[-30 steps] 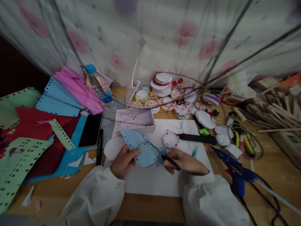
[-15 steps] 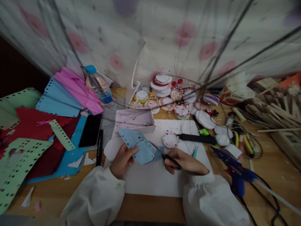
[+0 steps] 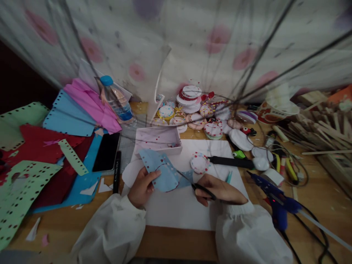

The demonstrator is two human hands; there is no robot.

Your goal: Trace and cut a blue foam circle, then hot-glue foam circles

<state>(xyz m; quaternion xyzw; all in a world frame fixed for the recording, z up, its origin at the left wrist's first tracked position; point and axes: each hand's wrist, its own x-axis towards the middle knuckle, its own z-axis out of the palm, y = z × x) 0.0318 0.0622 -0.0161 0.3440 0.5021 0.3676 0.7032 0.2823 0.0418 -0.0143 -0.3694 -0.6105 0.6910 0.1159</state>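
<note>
My left hand (image 3: 143, 185) pinches a sheet of blue paper (image 3: 164, 176) with small holes along its edges and a dark curved line drawn on it. A cut strip of the sheet hangs off its right side. My right hand (image 3: 210, 189) is closed round the black handles of a pair of scissors (image 3: 202, 190). Their blades point left to the paper's right edge and look nearly closed. Just behind the scissors, a round white paper piece with red and blue dots (image 3: 199, 162) lies on a white sheet (image 3: 176, 214).
An open pink box (image 3: 158, 143) stands behind the paper. At left are coloured papers (image 3: 70, 113), a phone (image 3: 106, 152), a marker (image 3: 117, 172) and a water bottle (image 3: 118, 101). A blue glue gun (image 3: 277, 201) with its cord lies right, before wooden sticks (image 3: 327, 124).
My right hand has shifted slightly right with the scissors, and the blades have come closer together. The blue paper stays almost in place in my left hand.
</note>
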